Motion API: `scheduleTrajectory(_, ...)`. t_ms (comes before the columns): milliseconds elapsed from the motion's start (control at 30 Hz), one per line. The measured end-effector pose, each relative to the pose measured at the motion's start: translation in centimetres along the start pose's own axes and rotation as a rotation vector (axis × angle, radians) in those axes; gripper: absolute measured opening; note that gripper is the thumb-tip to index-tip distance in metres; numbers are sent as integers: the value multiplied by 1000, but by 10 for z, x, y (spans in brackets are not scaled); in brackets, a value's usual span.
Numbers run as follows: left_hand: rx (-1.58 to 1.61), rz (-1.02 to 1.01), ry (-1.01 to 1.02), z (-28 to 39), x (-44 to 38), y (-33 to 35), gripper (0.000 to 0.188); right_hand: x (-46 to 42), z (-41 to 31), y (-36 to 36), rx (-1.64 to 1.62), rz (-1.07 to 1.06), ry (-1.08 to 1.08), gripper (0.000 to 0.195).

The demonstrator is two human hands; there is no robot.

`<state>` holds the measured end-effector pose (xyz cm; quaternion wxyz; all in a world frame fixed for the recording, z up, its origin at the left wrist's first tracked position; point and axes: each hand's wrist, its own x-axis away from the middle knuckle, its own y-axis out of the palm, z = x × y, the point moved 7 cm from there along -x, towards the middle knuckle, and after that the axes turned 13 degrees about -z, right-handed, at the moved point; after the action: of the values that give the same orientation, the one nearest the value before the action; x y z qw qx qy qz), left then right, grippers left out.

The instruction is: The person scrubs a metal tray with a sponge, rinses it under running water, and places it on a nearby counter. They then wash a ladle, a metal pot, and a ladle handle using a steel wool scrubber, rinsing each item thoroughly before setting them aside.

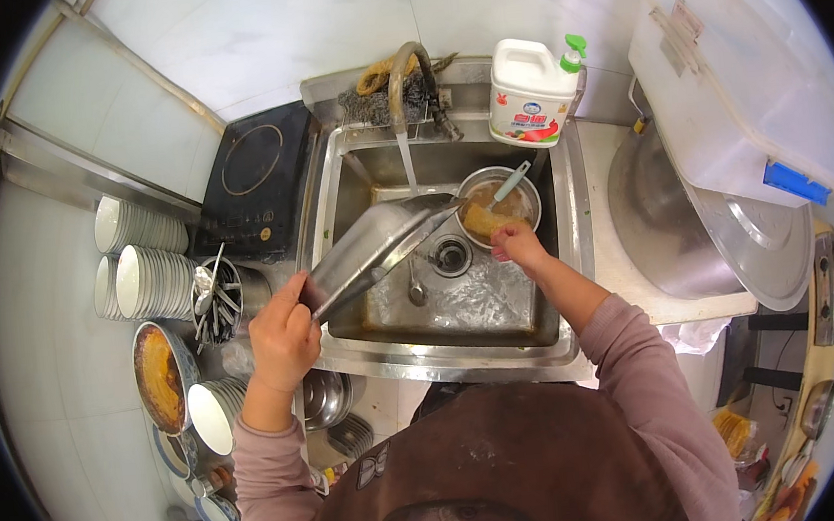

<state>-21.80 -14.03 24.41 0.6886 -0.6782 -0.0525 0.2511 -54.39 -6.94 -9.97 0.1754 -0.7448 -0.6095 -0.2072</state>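
Note:
My left hand [287, 333] grips the rim of a wide stainless steel basin [368, 246], tilted on edge above the sink [458, 316]. Water runs from the curved faucet [396, 89] behind the basin. At the sink's right side sits a small metal bowl [536, 211] of murky liquid. In it lie a yellow scrubbing cloth [484, 220] and a utensil with a pale blue-green handle [512, 181]. My right hand [519, 246] pinches the cloth's near edge at the bowl's rim. A metal spoon [416, 290] rests on the sink floor near the drain [452, 255].
A detergent jug [529, 97] with a green pump and a steel-wool pad [382, 103] stand behind the sink. To the left are an induction cooker [252, 178], stacked bowls [157, 277] and a cutlery holder [251, 295]. A large lidded pot [648, 213] and plastic bin [734, 88] occupy the right.

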Motion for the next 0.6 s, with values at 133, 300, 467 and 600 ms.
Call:
scheduleTrajectory(133, -73, 0, 128, 11, -3, 4, 13, -24, -19, -25, 48, 120, -112, 16)
scheduleTrajectory(300, -55, 100, 191, 11, 5, -7, 13, -49, -55, -40, 178, 192, -162, 15)
scheduleTrajectory(467, -14, 128, 234, 13, -3, -8, 7, -63, -98, -54, 540, 408, -308, 17)
scheduleTrajectory(600, 0, 110, 140, 6, -3, -4, 6, -57, -152, -33, 709, 396, -253, 19)
